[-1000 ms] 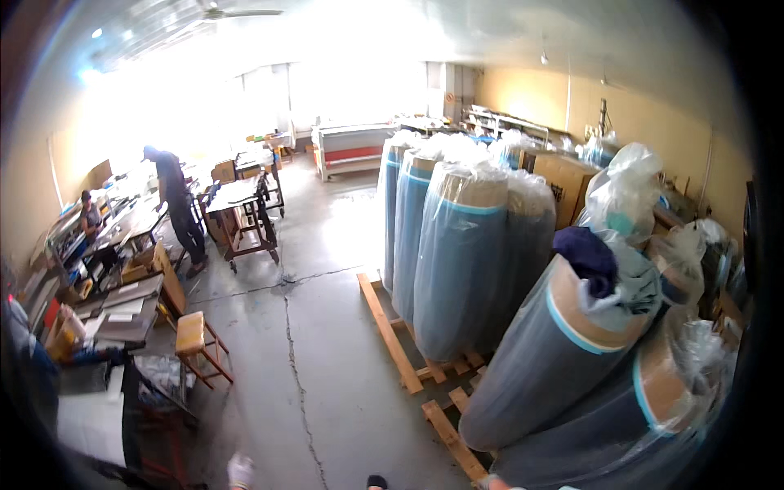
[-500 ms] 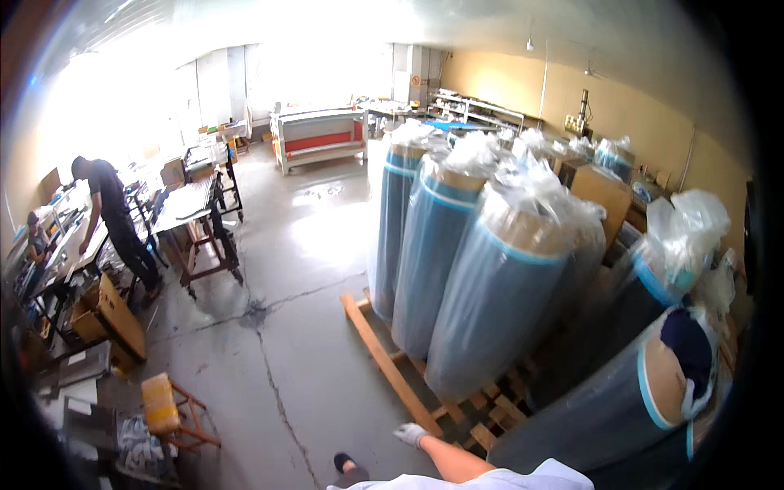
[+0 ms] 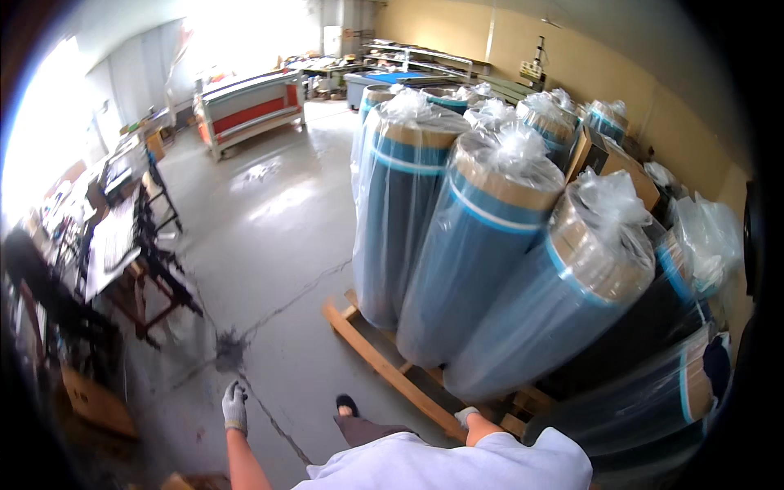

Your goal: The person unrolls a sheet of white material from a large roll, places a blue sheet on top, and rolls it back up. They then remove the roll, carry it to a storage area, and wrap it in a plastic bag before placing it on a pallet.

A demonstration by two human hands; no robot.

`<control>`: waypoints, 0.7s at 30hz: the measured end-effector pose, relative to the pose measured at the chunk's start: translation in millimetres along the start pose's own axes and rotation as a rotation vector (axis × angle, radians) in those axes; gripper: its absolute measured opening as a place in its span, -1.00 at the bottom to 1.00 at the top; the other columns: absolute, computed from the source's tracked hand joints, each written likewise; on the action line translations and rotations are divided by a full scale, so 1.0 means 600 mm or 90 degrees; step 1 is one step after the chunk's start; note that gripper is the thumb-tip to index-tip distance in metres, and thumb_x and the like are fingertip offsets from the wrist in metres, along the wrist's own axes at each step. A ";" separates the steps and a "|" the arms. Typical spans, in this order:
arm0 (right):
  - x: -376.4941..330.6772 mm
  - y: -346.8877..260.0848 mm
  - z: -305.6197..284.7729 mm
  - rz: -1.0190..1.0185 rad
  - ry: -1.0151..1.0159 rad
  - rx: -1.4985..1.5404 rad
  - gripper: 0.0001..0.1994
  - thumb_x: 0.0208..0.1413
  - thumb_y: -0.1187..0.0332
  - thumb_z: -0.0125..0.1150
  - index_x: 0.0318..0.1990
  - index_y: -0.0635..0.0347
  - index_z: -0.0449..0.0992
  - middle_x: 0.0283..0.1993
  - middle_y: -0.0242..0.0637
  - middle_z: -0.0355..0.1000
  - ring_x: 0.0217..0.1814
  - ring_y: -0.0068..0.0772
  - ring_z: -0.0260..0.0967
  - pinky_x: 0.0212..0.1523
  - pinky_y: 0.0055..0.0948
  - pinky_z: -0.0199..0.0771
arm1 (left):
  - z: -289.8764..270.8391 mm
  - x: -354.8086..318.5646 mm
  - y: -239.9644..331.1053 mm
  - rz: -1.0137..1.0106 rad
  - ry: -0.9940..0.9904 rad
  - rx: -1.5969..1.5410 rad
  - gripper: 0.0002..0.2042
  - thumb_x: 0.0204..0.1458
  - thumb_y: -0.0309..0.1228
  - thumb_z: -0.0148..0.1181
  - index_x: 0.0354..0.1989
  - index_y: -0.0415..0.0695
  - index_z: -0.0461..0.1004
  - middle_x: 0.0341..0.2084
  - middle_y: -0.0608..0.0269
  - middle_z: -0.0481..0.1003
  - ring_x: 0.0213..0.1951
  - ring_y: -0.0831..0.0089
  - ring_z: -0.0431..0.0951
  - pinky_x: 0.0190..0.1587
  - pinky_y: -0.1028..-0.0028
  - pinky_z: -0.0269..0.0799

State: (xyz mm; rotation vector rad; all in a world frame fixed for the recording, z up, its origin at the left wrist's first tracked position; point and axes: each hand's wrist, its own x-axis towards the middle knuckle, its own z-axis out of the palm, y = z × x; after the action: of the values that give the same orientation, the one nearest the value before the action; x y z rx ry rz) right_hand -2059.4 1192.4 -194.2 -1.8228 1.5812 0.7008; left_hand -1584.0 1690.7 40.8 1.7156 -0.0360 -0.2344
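My left hand (image 3: 235, 407), in a pale knit glove, hangs over the grey floor (image 3: 286, 343) with its fingers loosely apart and nothing in them. My right hand (image 3: 466, 416), gloved too, is low beside the wooden pallet (image 3: 392, 371) in the view; its fingers are too small and foreshortened to read. Tall rolls wrapped in clear plastic crowd the pallet, the closest upright ones being a blue-banded roll (image 3: 482, 237) and a leaning roll (image 3: 563, 286). Whether the right hand touches the pallet cannot be made out.
A work table (image 3: 114, 237) and a dark figure (image 3: 49, 286) are at the left. A red-and-grey machine (image 3: 251, 114) stands far ahead, with shelving (image 3: 425, 59) along the back wall. A dark-wrapped roll (image 3: 637, 400) leans at the near right. My shoe (image 3: 347, 405) is beside the pallet.
My view has turned and moved forward, bringing the rolls nearer and shifting the tables left. My left hand has come into view. My right hand has shifted rightward in the picture.
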 end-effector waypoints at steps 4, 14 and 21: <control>0.046 -0.251 0.002 -0.059 -0.047 0.004 -0.58 0.11 -0.04 0.14 -0.26 0.16 0.64 -0.31 -0.19 0.58 -0.28 -0.20 0.52 -0.18 -0.22 0.45 | -0.038 0.163 -0.059 0.004 -0.117 0.120 -0.73 0.14 -0.40 0.05 -0.08 -0.32 0.48 -0.42 0.25 0.49 -0.38 0.53 0.44 -0.32 0.49 0.39; -0.002 -1.104 -0.223 -0.515 0.109 -0.004 -0.62 0.13 0.04 0.04 -0.15 0.12 0.59 -0.08 -0.01 0.52 -0.04 0.06 0.46 -0.04 -0.16 0.44 | -0.104 0.392 -0.180 -0.480 -0.229 0.390 -0.76 -0.01 -0.27 0.14 -0.20 -0.08 0.43 -0.51 0.16 0.45 -0.45 0.23 0.52 -0.40 0.24 0.45; 0.168 -1.160 -0.162 -0.368 0.169 -0.004 -0.58 0.13 0.03 0.03 -0.18 0.23 0.57 -0.01 -0.05 0.50 0.01 0.03 0.45 0.02 -0.13 0.44 | -0.049 0.857 -0.101 -0.404 -0.325 0.361 -0.76 0.03 -0.26 0.12 -0.16 -0.06 0.42 -0.52 0.20 0.45 -0.48 0.31 0.50 -0.44 0.30 0.43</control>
State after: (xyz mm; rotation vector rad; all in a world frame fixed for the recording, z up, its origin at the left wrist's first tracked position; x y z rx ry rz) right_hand -1356.6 1118.0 -127.4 -2.2977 1.0995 0.2029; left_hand -1082.4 1648.2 -83.8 2.1432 0.0754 -1.2256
